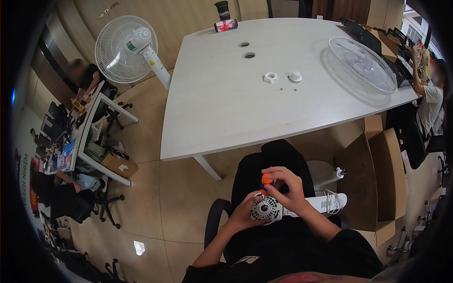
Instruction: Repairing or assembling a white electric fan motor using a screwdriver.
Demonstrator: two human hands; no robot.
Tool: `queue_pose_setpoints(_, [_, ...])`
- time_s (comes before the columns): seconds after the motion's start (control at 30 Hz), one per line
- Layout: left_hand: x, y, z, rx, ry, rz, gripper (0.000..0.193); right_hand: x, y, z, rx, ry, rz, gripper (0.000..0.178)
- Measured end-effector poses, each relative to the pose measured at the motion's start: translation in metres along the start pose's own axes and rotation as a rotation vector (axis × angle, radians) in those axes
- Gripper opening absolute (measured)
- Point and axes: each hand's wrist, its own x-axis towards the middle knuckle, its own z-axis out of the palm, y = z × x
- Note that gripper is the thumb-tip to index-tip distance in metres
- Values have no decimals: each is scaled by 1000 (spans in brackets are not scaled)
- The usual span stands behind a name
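Observation:
A white fan's motor head [264, 208] with a slotted round housing rests on my lap. My left hand [241, 216] wraps its left side. Pinched between thumb and fingers, a screwdriver [267, 179] with an orange and dark blue handle is in my right hand [289, 189]. It points down at the housing's upper edge; its tip is too small to make out. Rightward from the housing extends the fan's white neck [309, 204], with a bundled white cord [333, 201] on it.
The white table [207, 113] ahead holds a ring nut [270, 78], a round knob [295, 76], small screws [281, 89], a fan grille [365, 66] and a phone [226, 25]. An open cardboard box [388, 174] stands right. Another fan [126, 49] stands left; people sit both sides.

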Motion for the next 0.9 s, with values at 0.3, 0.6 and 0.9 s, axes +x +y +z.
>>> queue_pose_setpoints(0.3, [2, -4, 1, -14, -1, 25, 81, 2, -2, 3, 13, -25, -73, 25])
queue_pose_setpoints(0.6, [2, 0, 0, -11, -7, 8, 82, -4, 2, 3, 50, -11, -26, 23])
queue_pose_setpoints(0.9, [0, -9, 3, -9, 1, 25, 82, 1, -5, 0, 32, -39, -63, 26])
